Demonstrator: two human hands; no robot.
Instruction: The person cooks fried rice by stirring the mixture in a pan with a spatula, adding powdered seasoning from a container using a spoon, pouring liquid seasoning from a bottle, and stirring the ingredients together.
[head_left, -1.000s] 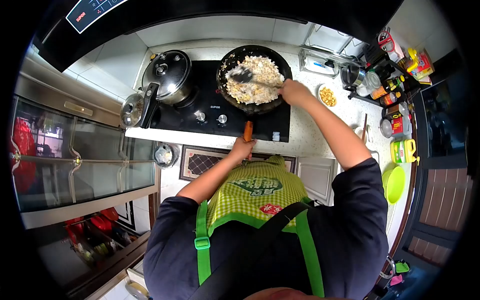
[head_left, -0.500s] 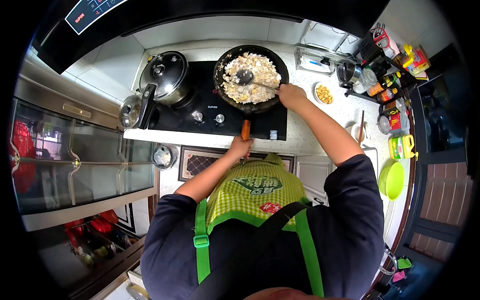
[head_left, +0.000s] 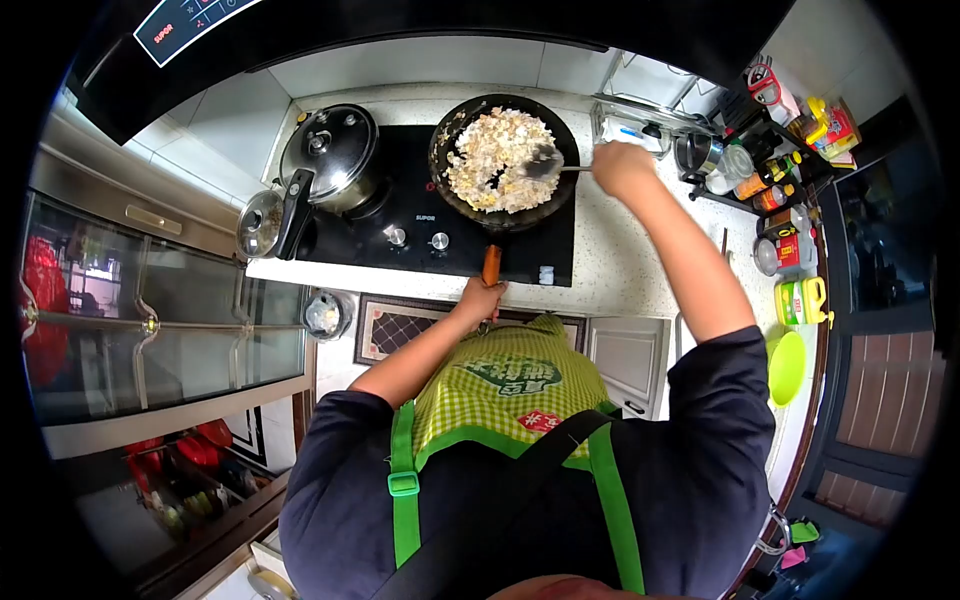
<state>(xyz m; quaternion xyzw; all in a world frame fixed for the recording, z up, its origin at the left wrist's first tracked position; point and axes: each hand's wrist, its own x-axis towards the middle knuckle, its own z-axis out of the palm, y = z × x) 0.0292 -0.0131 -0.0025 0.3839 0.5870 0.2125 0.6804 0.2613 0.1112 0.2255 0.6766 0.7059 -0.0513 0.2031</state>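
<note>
A dark wok (head_left: 440, 165) filled with fried rice (head_left: 495, 135) sits on the black cooktop. Its wooden handle (head_left: 491, 264) points toward me, and my left hand (head_left: 482, 299) is wrapped round the near end. Closed on the shaft of a metal spatula (head_left: 545, 163), my right hand (head_left: 622, 168) is just right of the wok's rim. The spatula's dark, slightly blurred head rests in the right part of the rice. A small dark gap shows in the rice beside it.
Left of the wok stands a lidded pressure cooker (head_left: 328, 150), with a glass lid (head_left: 262, 222) beside it. Control knobs (head_left: 440, 241) are at the cooktop's front. Bottles (head_left: 770, 197) and an oil jug (head_left: 800, 301) line the right side, near a green bowl (head_left: 787, 368).
My right hand has moved right and slightly up, drawing the spatula across the rice to the right. My forearm now covers the small bowl of yellow pieces. My left hand stays on the handle.
</note>
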